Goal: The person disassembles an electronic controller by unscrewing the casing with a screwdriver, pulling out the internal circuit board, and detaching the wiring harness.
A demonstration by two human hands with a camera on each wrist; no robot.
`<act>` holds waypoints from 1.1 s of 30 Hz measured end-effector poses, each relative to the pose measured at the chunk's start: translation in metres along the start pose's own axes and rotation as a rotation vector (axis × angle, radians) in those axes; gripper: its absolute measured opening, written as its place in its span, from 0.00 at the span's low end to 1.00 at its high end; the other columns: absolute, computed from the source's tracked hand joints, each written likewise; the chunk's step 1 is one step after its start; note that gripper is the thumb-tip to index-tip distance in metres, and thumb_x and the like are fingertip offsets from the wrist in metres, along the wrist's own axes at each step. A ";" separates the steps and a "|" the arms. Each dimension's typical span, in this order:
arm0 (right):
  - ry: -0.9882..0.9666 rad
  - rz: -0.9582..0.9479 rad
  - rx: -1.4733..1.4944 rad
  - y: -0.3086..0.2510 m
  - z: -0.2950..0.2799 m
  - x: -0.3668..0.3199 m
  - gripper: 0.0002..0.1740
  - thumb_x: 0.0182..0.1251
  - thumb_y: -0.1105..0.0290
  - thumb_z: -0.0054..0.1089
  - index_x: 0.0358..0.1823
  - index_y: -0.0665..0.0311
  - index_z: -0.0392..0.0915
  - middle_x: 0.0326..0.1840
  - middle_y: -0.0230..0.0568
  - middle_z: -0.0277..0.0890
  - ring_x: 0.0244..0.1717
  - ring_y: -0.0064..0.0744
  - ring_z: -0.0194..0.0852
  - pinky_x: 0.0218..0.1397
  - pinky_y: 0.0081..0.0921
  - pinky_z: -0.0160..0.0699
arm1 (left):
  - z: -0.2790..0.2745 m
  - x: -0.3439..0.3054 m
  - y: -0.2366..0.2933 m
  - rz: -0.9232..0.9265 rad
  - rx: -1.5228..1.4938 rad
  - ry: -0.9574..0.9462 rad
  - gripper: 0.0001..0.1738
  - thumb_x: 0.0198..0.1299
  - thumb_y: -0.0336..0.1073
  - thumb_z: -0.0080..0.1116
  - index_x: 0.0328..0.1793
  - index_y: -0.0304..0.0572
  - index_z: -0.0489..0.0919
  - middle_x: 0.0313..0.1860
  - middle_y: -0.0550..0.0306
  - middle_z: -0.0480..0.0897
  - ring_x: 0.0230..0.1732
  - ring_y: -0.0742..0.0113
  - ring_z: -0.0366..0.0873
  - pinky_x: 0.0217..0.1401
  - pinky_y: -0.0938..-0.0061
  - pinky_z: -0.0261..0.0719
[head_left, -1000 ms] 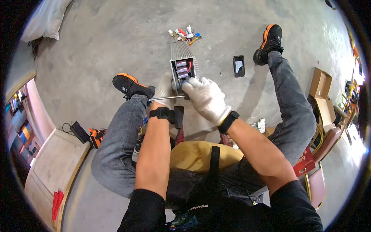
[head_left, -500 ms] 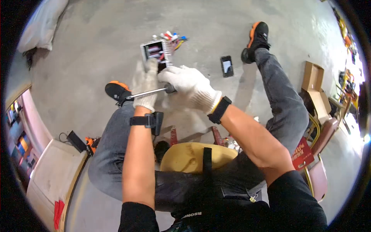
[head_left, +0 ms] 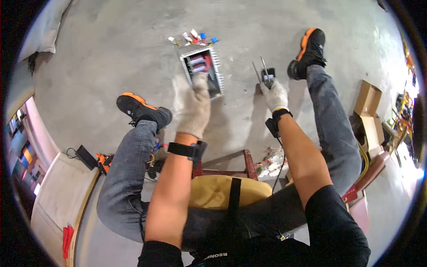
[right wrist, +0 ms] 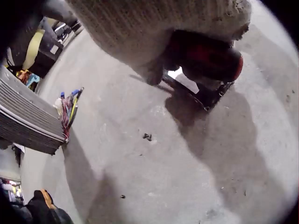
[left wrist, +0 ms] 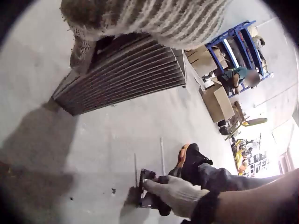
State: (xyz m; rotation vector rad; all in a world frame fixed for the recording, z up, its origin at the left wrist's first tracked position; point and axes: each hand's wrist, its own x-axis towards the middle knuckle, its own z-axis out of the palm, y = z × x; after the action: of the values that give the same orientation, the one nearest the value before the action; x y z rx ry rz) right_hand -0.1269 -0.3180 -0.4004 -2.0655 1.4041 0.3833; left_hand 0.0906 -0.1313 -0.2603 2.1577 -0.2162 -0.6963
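Observation:
My gloved left hand [head_left: 192,104] grips a finned metal box [head_left: 215,73] by its near left edge, thumb at the rim of the open end. Purple-sleeved cylinders [head_left: 198,63] and a red wire show inside it. Bundled wires with coloured connectors [head_left: 193,38] lie at its far end. My gloved right hand [head_left: 276,95] holds a screwdriver [right wrist: 205,56] by its dark red-and-black handle, shaft pointing away from me. This hand is low over a flat black rectangular thing [head_left: 269,71] with a pale patch, overlapping it in the head view.
Small dark bits [right wrist: 147,136] lie on the concrete floor. A yellow seat [head_left: 213,191] on red legs is between my thighs. Open cardboard box [head_left: 369,111] and chairs stand at right; a pale board [head_left: 62,196] is at left. Another person [left wrist: 238,77] is near blue shelving.
My right hand has left the box and moved right with the screwdriver to the black rectangular thing. My left hand has stayed at the box, whose open end has tilted further toward the head camera.

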 end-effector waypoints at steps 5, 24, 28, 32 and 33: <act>-0.042 -0.026 -0.140 0.000 0.018 0.022 0.18 0.68 0.56 0.70 0.51 0.60 0.83 0.46 0.55 0.87 0.51 0.60 0.85 0.55 0.51 0.82 | 0.007 0.011 -0.005 0.100 -0.038 0.021 0.39 0.79 0.56 0.53 0.83 0.36 0.62 0.68 0.34 0.74 0.66 0.42 0.77 0.70 0.56 0.76; -0.043 -0.140 0.456 -0.166 -0.150 -0.082 0.10 0.72 0.68 0.68 0.47 0.68 0.82 0.33 0.30 0.82 0.32 0.18 0.75 0.37 0.20 0.75 | -0.004 -0.010 0.031 -0.450 -0.462 0.023 0.48 0.73 0.54 0.61 0.90 0.39 0.55 0.80 0.36 0.72 0.79 0.46 0.71 0.81 0.63 0.66; -0.112 -0.168 0.381 -0.208 -0.181 -0.110 0.11 0.72 0.69 0.68 0.50 0.67 0.83 0.34 0.28 0.82 0.27 0.14 0.71 0.30 0.18 0.69 | 0.010 -0.012 0.013 -0.482 -0.584 0.076 0.49 0.69 0.52 0.65 0.89 0.40 0.57 0.80 0.35 0.70 0.78 0.44 0.71 0.79 0.62 0.68; -0.166 -0.245 0.317 -0.238 -0.179 -0.128 0.13 0.72 0.69 0.69 0.53 0.67 0.83 0.36 0.31 0.85 0.34 0.19 0.78 0.39 0.21 0.78 | 0.019 -0.011 0.006 -0.430 -0.729 0.093 0.50 0.65 0.49 0.70 0.87 0.34 0.59 0.81 0.33 0.68 0.77 0.42 0.72 0.79 0.60 0.69; -0.135 -0.247 0.253 -0.243 -0.174 -0.129 0.13 0.71 0.69 0.70 0.52 0.66 0.83 0.36 0.34 0.86 0.38 0.21 0.80 0.46 0.24 0.80 | 0.022 -0.011 0.004 -0.366 -0.761 0.167 0.50 0.64 0.47 0.71 0.85 0.30 0.61 0.80 0.34 0.69 0.75 0.43 0.73 0.78 0.60 0.69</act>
State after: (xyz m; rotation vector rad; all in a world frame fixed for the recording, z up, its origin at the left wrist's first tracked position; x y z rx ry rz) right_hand 0.0272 -0.2693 -0.1182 -1.9363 1.0451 0.2236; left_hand 0.0700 -0.1443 -0.2641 1.5078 0.4771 -0.6544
